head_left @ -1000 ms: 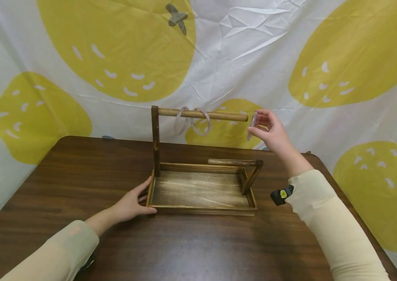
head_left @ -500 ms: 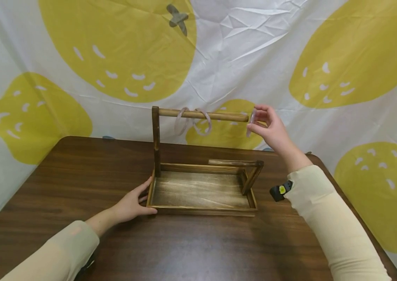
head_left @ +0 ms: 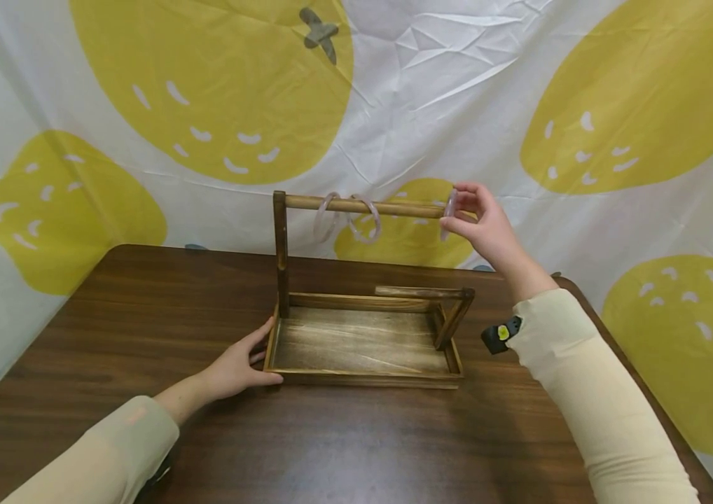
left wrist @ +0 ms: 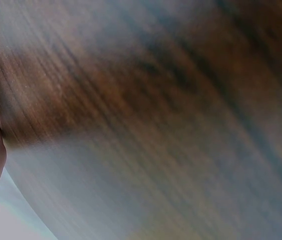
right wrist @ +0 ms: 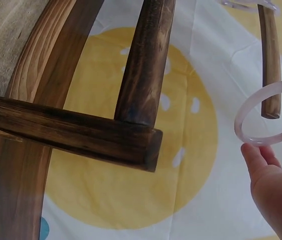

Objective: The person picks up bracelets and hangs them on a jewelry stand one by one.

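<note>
A wooden jewelry stand [head_left: 363, 379] has a shallow tray base and a tall post with a horizontal bar [head_left: 410, 209]. Two pale pinkish bangles hang on that bar, a left bangle [head_left: 319, 222] and a right bangle [head_left: 377, 225]. My right hand [head_left: 489, 227] pinches a third bangle [head_left: 448, 217] at the bar's free end. In the right wrist view the bar's tip shows through the ring of this held bangle [right wrist: 241, 119]. My left hand [head_left: 237, 364] grips the tray's left front corner, thumb along the front and fingers at the side. The left wrist view shows only part of it.
A shorter post with a lower bar [head_left: 419, 292] rises from the tray's right end, below my right hand. The stand rests on a dark brown wooden table [head_left: 356, 448]. Behind hangs a white cloth [head_left: 438, 133] printed with yellow fruit.
My right hand has moved slightly left and up with the bangle, from beside the bar's free end onto its tip. The left hand and the hanging bangles stay in place.
</note>
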`<state>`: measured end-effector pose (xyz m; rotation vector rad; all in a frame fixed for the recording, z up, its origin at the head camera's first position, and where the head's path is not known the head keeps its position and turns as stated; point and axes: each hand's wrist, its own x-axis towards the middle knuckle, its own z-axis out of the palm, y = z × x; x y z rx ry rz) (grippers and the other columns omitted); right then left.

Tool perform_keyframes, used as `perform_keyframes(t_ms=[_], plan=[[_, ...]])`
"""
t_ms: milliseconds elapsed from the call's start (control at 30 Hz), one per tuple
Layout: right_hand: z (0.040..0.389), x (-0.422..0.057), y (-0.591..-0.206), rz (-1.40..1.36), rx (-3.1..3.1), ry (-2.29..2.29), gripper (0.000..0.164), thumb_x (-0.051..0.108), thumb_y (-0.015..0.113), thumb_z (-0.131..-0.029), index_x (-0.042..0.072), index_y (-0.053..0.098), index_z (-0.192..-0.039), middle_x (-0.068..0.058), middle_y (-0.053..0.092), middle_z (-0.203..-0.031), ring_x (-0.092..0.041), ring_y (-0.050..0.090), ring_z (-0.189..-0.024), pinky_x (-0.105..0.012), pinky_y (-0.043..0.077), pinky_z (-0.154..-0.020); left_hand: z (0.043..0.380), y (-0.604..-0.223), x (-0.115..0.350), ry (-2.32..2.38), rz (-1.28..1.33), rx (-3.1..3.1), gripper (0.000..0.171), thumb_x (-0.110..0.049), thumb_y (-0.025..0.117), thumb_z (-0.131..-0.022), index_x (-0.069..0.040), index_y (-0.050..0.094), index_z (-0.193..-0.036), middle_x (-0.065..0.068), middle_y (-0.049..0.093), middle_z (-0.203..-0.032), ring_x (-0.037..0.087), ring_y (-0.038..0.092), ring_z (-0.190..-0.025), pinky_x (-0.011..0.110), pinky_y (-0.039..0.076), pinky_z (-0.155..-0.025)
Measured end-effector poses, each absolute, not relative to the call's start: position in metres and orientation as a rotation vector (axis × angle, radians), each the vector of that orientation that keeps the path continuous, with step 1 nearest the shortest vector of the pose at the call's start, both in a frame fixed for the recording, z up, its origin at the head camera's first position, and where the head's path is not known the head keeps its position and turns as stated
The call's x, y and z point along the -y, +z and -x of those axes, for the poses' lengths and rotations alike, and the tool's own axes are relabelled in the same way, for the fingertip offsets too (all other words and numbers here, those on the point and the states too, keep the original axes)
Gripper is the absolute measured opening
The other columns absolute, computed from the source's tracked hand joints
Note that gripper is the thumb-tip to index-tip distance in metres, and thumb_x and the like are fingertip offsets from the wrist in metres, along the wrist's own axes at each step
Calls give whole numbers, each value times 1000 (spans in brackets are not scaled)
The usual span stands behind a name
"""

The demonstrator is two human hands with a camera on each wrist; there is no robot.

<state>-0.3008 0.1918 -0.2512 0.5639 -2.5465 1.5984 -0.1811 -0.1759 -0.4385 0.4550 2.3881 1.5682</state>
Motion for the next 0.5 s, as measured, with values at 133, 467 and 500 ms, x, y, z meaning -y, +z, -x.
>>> perform_keyframes(t_ms=[133, 467, 500], plan=[[304, -188, -251, -566, 2531, 1602, 56, 10, 63, -87, 5, 35, -136, 0, 42, -118, -22, 43, -122, -42, 36, -111, 180, -438, 176, 1570, -456, -2387, 103, -14, 77, -77, 0, 4, -150, 28, 5, -154, 48, 33, -131, 47, 42, -104], [308, -180, -248, -613, 2520, 1606, 55, 6, 62, -87, 4, 36, -135, -3, 42, -120, -20, 43, -120, -42, 35, -112, 180, -437, 176, 1576, -442, -2383, 103, -14, 77, -77, -2, 4, -150, 28, 4, -154, 48, 33, -131, 47, 43, -104], [308, -180, -248, -616, 2523, 1597, 55, 7, 63, -87, 4, 36, -135, -3, 42, -120, -20, 43, -120, -42, 35, -112, 181, -438, 176, 1577, -443, -2383, 103, -14, 77, -77, -2, 4, -150, 28, 4, -154, 49, 33, -131, 47, 42, -104]])
